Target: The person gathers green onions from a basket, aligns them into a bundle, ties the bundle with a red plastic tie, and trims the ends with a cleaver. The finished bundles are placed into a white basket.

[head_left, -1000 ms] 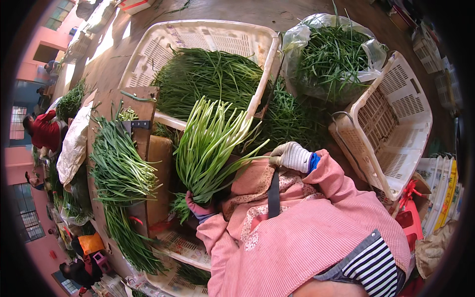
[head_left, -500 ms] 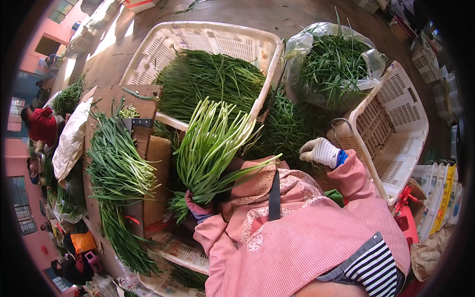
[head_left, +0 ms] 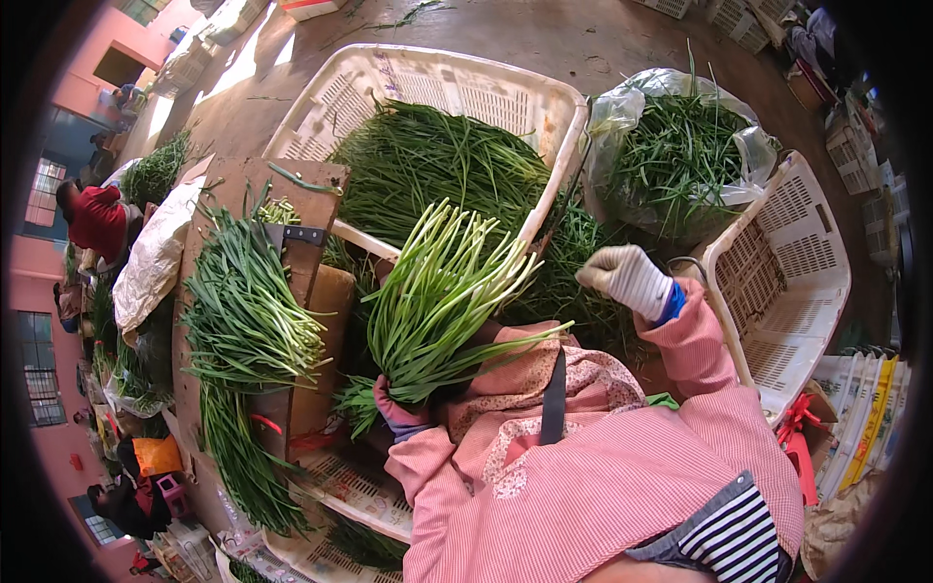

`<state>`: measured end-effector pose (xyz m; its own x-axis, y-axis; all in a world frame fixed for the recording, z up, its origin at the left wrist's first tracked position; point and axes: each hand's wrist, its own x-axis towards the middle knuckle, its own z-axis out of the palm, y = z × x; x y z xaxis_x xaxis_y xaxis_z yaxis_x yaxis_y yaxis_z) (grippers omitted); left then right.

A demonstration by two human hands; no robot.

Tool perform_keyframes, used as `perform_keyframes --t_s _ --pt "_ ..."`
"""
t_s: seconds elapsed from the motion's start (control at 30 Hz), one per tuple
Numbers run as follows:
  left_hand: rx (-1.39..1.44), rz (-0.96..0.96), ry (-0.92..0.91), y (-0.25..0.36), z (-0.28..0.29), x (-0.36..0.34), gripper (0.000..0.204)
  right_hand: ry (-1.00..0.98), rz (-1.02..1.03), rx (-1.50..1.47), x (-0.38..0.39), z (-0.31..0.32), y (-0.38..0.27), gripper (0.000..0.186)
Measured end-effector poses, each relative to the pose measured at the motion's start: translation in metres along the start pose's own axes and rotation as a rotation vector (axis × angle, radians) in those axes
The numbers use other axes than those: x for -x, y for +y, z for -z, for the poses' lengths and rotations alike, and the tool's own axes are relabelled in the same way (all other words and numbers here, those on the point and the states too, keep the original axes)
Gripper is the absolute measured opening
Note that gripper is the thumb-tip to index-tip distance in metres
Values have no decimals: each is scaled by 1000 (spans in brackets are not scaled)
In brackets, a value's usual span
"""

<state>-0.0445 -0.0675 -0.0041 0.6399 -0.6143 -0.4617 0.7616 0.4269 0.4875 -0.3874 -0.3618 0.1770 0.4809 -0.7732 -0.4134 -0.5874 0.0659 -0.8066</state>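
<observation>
My left hand [head_left: 397, 406], in a purple glove, is closed around the lower, leafy part of a large bunch of garlic chives [head_left: 437, 291]. The pale stem ends fan out upward and to the right, and one long stalk juts across my apron. My right hand [head_left: 630, 279], in a white knitted glove, is raised to the right of the bunch, apart from it. Its fingers are curled together, and nothing shows in them. Left of the bunch, more garlic chives [head_left: 248, 311] lie on a wooden board [head_left: 321, 185] beside a black-handled knife [head_left: 303, 234].
A big white plastic crate [head_left: 559, 126] ahead holds many long chives. To its right stands a clear plastic bag [head_left: 622, 121] of loose greens. Another white crate [head_left: 797, 233] tilts at the right. Loose greens [head_left: 573, 272] lie between them. A person in red [head_left: 97, 219] sits far left.
My right hand has lifted slightly, with its fingers curled in more. My left hand still grips the chives. The view has shifted, so the surroundings sit further right.
</observation>
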Motion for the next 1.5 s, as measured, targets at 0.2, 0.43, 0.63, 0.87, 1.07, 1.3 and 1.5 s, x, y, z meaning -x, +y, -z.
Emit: perform_keyframes --t_s 0.2,0.43,0.63,0.87,1.07,1.3,1.5 --pt "14 -9 -50 7 -2 -1 31 -46 631 225 -52 -54 -115 16" --pt "-150 -140 17 11 -9 2 44 -372 496 984 -75 -130 -131 59" --pt "27 47 -16 40 -32 45 33 -199 581 1009 -89 -100 -62 35" --pt "-69 35 60 56 -18 70 35 -22 109 1020 -55 10 54 37" --pt "-70 31 45 59 -17 70 37 -5 -23 807 -18 32 65 41" --pt "-194 -82 -57 59 -7 52 34 -103 268 96 -64 -64 -23 66" --pt "-249 -127 5 53 6 42 31 -161 319 -33 -85 -110 -46 61"
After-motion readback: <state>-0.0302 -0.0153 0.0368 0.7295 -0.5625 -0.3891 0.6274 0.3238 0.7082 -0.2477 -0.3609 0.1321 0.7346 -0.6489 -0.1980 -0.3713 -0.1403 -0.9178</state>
